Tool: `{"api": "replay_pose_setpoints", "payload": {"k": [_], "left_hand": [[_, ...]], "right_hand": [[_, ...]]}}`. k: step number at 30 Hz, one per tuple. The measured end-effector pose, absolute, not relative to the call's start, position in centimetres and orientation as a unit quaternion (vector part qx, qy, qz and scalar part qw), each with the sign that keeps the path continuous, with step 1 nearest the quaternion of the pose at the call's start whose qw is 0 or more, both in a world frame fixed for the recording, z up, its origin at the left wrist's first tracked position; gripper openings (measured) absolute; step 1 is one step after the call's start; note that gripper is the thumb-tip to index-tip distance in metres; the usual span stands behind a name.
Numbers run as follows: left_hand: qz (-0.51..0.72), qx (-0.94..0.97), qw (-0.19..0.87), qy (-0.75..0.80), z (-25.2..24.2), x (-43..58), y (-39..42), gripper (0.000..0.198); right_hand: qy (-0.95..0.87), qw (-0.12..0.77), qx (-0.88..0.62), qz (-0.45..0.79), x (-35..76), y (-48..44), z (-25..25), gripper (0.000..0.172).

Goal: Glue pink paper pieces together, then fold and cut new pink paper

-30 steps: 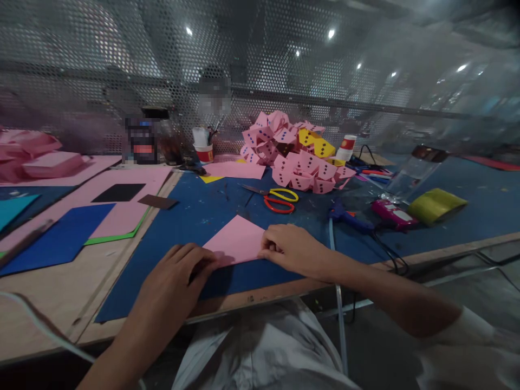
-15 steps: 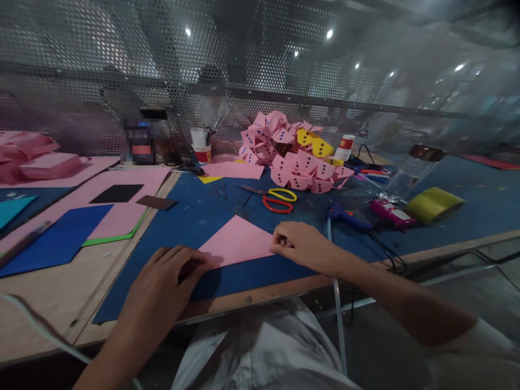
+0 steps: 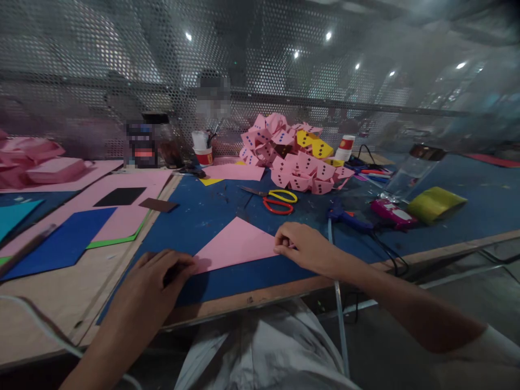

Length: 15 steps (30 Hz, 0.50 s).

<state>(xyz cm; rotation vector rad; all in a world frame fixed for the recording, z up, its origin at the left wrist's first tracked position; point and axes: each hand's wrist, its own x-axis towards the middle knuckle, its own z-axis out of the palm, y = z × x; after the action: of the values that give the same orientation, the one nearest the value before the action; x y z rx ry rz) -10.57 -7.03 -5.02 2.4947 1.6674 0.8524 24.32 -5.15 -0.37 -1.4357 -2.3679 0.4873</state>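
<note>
A pink paper triangle (image 3: 238, 245) lies flat on the blue mat (image 3: 211, 211) near the table's front edge. My left hand (image 3: 152, 284) rests at its left corner, fingers curled down with the fingertips pressing the paper's tip. My right hand (image 3: 303, 246) sits at the right corner, fingers closed in a pinch on that corner. Both hands hold the sheet stretched flat between them.
Red and yellow scissors (image 3: 276, 199) lie beyond the paper. A heap of folded pink and yellow pieces (image 3: 294, 154) sits at the back. A blue glue gun (image 3: 345, 215), pink device (image 3: 392, 212) and yellow roll (image 3: 434, 203) are right. Coloured sheets (image 3: 81, 227) lie left.
My two hands have slid apart along the folded paper's lower edge, left hand leftward and right hand rightward, so more of the pink triangle shows between them.
</note>
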Motion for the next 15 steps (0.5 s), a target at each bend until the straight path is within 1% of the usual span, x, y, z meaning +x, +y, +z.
{"api": "replay_pose_setpoints", "payload": {"k": [3,15], "left_hand": [[0.265,0.784,0.012,0.562,-4.82,-10.93,-7.01,0.029],[0.267,0.781,0.030,0.564,-4.32,-10.63,-7.48,0.033]], "right_hand": [[-0.832,0.167,-0.502,0.167,24.43,-5.19,-0.48,0.004],[-0.831,0.179,-0.499,0.169,25.04,-5.43,-0.84,0.003]]}}
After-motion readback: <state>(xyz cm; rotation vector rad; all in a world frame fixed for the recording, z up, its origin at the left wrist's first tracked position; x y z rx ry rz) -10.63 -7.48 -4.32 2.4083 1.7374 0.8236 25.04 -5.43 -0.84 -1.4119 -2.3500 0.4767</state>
